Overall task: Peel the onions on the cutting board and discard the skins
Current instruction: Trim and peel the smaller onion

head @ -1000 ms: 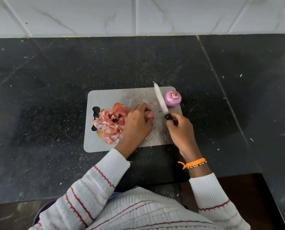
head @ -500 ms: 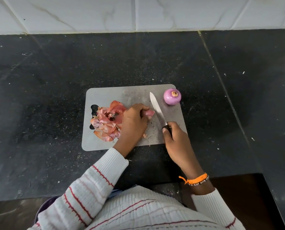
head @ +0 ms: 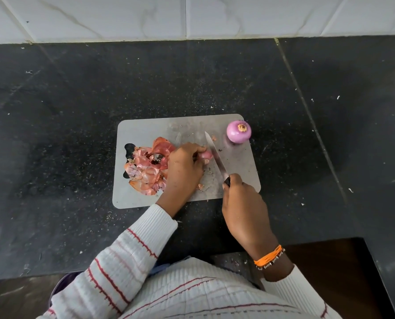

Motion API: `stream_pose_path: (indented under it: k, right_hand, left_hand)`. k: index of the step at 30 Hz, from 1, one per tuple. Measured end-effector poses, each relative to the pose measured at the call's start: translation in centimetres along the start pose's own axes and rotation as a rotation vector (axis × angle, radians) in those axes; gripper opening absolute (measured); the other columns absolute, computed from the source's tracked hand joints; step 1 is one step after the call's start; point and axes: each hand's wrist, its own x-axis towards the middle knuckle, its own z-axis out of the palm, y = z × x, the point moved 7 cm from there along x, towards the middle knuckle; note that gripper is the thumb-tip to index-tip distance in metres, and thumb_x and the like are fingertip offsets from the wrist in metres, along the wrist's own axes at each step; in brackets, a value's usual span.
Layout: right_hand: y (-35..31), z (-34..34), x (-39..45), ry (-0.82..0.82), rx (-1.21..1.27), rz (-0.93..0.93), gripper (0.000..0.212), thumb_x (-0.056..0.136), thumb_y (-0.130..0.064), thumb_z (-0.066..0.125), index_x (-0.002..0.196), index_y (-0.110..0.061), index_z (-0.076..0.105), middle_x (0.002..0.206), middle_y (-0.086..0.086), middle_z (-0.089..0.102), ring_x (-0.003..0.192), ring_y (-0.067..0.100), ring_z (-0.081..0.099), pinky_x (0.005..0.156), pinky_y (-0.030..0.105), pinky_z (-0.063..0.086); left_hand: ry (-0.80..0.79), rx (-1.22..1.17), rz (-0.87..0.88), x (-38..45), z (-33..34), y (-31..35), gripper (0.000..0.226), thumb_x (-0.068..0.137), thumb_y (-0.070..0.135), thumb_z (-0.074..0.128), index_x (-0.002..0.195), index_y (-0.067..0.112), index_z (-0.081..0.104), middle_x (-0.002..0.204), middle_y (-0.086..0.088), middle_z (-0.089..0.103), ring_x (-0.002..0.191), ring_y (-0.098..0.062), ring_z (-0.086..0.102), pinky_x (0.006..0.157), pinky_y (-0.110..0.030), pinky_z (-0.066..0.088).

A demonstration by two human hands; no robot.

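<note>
Left hand (head: 184, 168) pins a small onion (head: 206, 154) on the cutting board (head: 145, 132); right hand (head: 244, 203) grips the knife (head: 215, 153) at its tip. Trim thin, fingertips tucked back.

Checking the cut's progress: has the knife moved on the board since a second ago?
Yes. The steel knife slid left across the grey cutting board, away from the peeled purple onion, toward the small onion.

A dark speckled stone surface (head: 76, 116) carries everything, meeting white wall tiles (head: 122, 17) at the back. A grey cutting board (head: 145, 134) lies flat on it, beneath both hands and reaching out beyond them. Pale crumbs and skin flecks (head: 338, 97) are scattered over the stone, well out past the right hand (head: 244, 208).
</note>
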Motion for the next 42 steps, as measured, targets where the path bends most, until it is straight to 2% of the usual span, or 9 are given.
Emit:
stream_pose_path:
  k: [4, 9, 13, 21, 24, 30, 34, 38, 42]
  right_hand:
    - [-0.4, -0.1, -0.5, -0.033, -0.052, 0.01, 0.02, 0.1, -0.023, 0.038, 0.118, -0.015, 0.04, 0.102, 0.004, 0.063, 0.09, 0.019, 0.065, 0.071, 0.029, 0.051]
    - [-0.6, 0.1, 0.0, -0.052, -0.037, 0.03, 0.022, 0.099, -0.021, 0.042, 0.12, -0.014, 0.041, 0.1, 0.005, 0.064, 0.088, 0.02, 0.065, 0.07, 0.03, 0.052]
    - [-0.6, 0.5, 1.8, -0.06, 0.019, 0.031, 0.02, 0.099, -0.023, 0.04, 0.115, -0.013, 0.045, 0.099, 0.008, 0.064, 0.09, 0.024, 0.063, 0.062, 0.028, 0.04]
    - [-0.3, 0.8, 1.8, 0.008, -0.041, 0.04, 0.022, 0.1, -0.022, 0.036, 0.12, -0.014, 0.042, 0.101, 0.006, 0.063, 0.092, 0.026, 0.063, 0.065, 0.032, 0.042]
    - [0.3, 0.9, 2.6, 0.027, 0.0, 0.035, 0.023, 0.1, -0.024, 0.036, 0.117, -0.011, 0.045, 0.097, 0.008, 0.063, 0.089, 0.027, 0.062, 0.063, 0.031, 0.037]
    - [1.6, 1.1, 3.4, 0.099, 0.552, 0.094, 0.01, 0.093, -0.021, 0.054, 0.092, -0.011, 0.058, 0.068, -0.005, 0.054, 0.063, 0.005, 0.052, 0.053, 0.015, 0.036]
    - [1.4, 1.1, 4.1, 0.131, 0.881, 0.118, 0.01, 0.088, -0.021, 0.063, 0.097, -0.017, 0.062, 0.072, -0.003, 0.059, 0.062, 0.01, 0.052, 0.057, 0.028, 0.041]
    - [1.2, 0.8, 5.0, 0.109, 0.993, 0.152, 0.01, 0.086, -0.015, 0.065, 0.096, -0.011, 0.065, 0.06, -0.005, 0.055, 0.048, 0.004, 0.048, 0.046, 0.02, 0.039]
    - [1.3, 0.8, 5.6, 0.093, 0.999, 0.146, 0.005, 0.088, -0.013, 0.063, 0.086, -0.018, 0.065, 0.054, -0.012, 0.055, 0.049, 0.003, 0.049, 0.047, 0.02, 0.04]
  left_hand:
    - [0.012, -0.012, 0.004, 0.0, 0.0, -0.1, 0.014, 0.077, -0.006, 0.068, 0.089, 0.001, 0.071, 0.088, -0.005, 0.069, 0.074, -0.002, 0.056, 0.074, 0.004, 0.039]
    - [0.004, -0.036, -0.011, 0.1, 0.0, -0.2, 0.016, 0.077, -0.006, 0.068, 0.09, 0.003, 0.071, 0.085, 0.003, 0.066, 0.07, 0.011, 0.052, 0.072, 0.004, 0.039]
    - [0.03, -0.043, -0.064, 0.1, -0.1, -0.9, 0.019, 0.075, -0.001, 0.071, 0.093, 0.005, 0.07, 0.091, -0.003, 0.069, 0.077, -0.004, 0.06, 0.072, 0.001, 0.041]
    - [-0.015, -0.043, -0.093, 0.2, 0.1, -1.3, 0.024, 0.076, 0.0, 0.07, 0.099, 0.006, 0.068, 0.095, -0.004, 0.07, 0.085, -0.012, 0.065, 0.077, -0.014, 0.05]
    - [-0.057, -0.079, -0.121, 0.1, 0.0, -1.2, 0.024, 0.079, -0.003, 0.066, 0.102, 0.005, 0.065, 0.096, -0.002, 0.07, 0.085, -0.007, 0.064, 0.074, -0.005, 0.047]
    - [-0.14, -0.224, -0.184, 0.1, -0.6, -0.5, 0.029, 0.084, 0.008, 0.063, 0.112, 0.01, 0.059, 0.102, 0.007, 0.063, 0.09, 0.0, 0.057, 0.076, 0.0, 0.042]
    - [-0.201, -0.247, -0.186, 0.0, -0.2, 0.0, 0.023, 0.086, 0.007, 0.061, 0.109, 0.013, 0.063, 0.105, 0.004, 0.067, 0.097, -0.003, 0.061, 0.086, -0.013, 0.048]
    - [-0.245, -0.257, -0.18, -0.1, -0.2, 0.2, 0.024, 0.087, 0.006, 0.059, 0.109, 0.014, 0.065, 0.104, 0.005, 0.067, 0.094, 0.001, 0.059, 0.085, -0.013, 0.049]
    - [-0.298, -0.328, -0.231, -0.3, -0.1, -0.2, 0.026, 0.088, 0.002, 0.056, 0.109, 0.013, 0.066, 0.106, -0.002, 0.068, 0.096, -0.011, 0.063, 0.084, -0.029, 0.055]
